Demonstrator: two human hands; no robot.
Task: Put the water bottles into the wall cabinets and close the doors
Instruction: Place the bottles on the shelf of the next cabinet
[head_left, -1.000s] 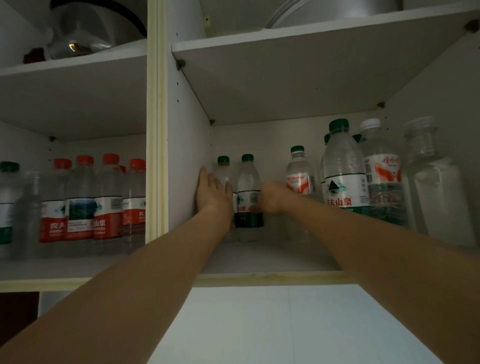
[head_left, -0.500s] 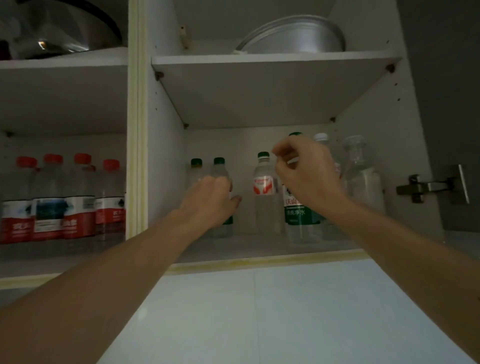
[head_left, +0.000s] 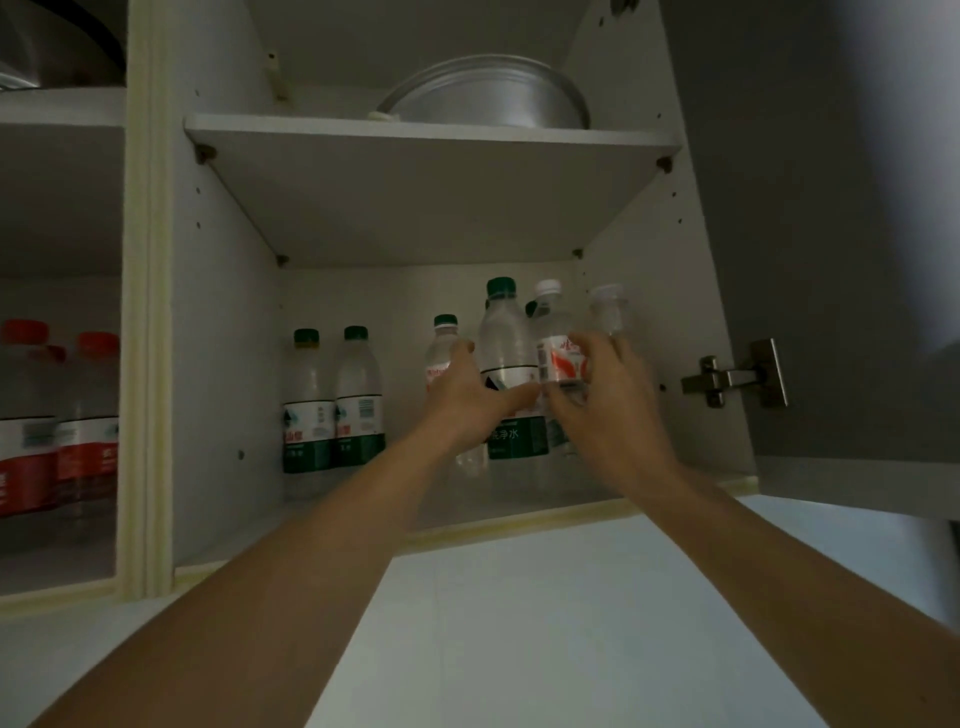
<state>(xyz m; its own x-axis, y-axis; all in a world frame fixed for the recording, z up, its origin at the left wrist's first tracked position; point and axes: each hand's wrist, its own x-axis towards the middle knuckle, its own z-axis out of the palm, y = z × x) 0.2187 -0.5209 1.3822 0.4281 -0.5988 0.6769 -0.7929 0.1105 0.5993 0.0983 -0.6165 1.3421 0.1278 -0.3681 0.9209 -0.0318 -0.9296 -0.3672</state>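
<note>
Left hand (head_left: 467, 400) grips the tall green-capped bottle (head_left: 506, 358); right hand (head_left: 602, 400) grips the white-capped bottle (head_left: 558, 358) just right of it.

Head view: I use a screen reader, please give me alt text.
Both hands, left hand and right hand, reach among water bottles on the open wall cabinet's lower shelf; a metal pan sits above.
</note>
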